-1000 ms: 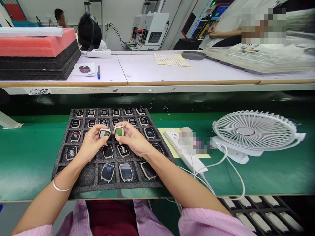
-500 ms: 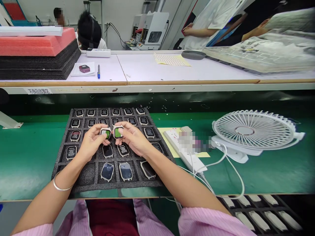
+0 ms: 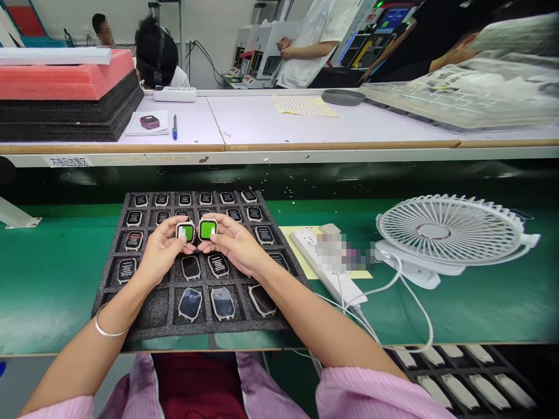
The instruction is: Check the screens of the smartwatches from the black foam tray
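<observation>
My left hand (image 3: 159,255) is closed round a small watch body (image 3: 186,231) whose screen glows green. Right beside it my right hand (image 3: 236,244) grips a second watch body (image 3: 208,229), also lit green, the two nearly touching. Both are held just above a black foam tray (image 3: 144,317) with a grid of pockets. Several dark-screened watch bodies (image 3: 191,303) lie in those pockets, in front of and behind my hands. A thin bangle sits on my left wrist.
A white desk fan (image 3: 449,233) lies on the green mat at the right, its cable running to a white power strip (image 3: 325,262). A raised white shelf (image 3: 305,125) carries foam stacks, a pen and clear trays. Other people stand and sit behind it.
Both watch bodies have tilted up and moved slightly away from me, their green screens now brighter and facing me more squarely. People behind the shelf have shifted.
</observation>
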`<state>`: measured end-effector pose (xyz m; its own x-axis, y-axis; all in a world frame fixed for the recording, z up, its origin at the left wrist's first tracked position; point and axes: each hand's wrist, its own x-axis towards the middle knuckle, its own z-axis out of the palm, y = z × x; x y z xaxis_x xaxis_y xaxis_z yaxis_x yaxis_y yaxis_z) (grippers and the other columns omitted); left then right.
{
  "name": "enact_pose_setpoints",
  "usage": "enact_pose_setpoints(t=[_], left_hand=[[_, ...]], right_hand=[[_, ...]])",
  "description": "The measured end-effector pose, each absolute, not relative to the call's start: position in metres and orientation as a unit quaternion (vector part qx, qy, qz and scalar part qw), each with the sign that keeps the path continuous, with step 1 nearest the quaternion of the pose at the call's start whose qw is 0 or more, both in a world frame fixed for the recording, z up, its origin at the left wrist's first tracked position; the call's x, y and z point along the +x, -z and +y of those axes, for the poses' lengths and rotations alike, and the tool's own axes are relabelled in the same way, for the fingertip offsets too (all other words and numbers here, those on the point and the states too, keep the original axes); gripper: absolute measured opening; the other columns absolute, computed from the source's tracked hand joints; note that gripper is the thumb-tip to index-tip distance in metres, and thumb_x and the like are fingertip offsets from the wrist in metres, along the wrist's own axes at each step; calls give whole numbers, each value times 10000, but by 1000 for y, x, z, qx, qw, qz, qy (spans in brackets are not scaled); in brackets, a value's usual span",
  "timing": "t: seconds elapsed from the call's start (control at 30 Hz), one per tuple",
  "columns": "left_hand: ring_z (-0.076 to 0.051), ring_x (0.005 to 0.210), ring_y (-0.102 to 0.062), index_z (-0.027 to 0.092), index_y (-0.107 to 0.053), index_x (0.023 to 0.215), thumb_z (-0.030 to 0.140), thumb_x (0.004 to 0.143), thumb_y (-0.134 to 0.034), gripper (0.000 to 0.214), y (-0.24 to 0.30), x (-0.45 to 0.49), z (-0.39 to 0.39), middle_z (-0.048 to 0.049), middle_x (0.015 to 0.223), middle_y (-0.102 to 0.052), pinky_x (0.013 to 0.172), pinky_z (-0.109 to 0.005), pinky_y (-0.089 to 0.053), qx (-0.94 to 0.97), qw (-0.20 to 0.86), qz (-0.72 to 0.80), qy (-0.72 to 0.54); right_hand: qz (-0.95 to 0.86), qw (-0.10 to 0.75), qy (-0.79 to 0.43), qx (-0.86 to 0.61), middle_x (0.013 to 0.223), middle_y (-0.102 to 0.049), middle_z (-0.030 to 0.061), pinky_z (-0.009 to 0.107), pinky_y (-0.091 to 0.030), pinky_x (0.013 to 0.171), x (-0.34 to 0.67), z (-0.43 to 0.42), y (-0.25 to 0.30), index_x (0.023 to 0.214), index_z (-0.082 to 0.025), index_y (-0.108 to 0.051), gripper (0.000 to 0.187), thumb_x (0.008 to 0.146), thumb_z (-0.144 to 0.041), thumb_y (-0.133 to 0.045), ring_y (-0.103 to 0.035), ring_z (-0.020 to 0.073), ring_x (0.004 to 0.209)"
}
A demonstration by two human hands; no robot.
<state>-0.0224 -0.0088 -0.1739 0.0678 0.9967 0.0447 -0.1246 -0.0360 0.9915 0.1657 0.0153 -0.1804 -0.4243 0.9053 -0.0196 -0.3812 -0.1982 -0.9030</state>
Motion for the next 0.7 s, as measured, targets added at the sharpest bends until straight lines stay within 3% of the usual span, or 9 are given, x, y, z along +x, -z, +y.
enact_pose_setpoints(t=[0.43,0.7], left_hand=[[-99,731,-728,206,-564,1251,114,700,-698,574,178,-23,-7,-83,1255,-666,814,-273,-613,496,550,415,-528],[-131,755,-751,192,-543,1279,194,755,-693,545,178,-22,-7,-104,1262,-670,795,-302,-638,483,561,422,-523]], right_hand=[[-465,457,-700,-290,1045,-681,0,316,-620,776,164,15,181,1155,-256,-575,550,665,-63,-731,-724,134,756],[-466,464,-692,-297,1056,-682,2,345,-613,791,165,14,179,1149,-259,-568,515,681,-68,-666,-713,137,757]])
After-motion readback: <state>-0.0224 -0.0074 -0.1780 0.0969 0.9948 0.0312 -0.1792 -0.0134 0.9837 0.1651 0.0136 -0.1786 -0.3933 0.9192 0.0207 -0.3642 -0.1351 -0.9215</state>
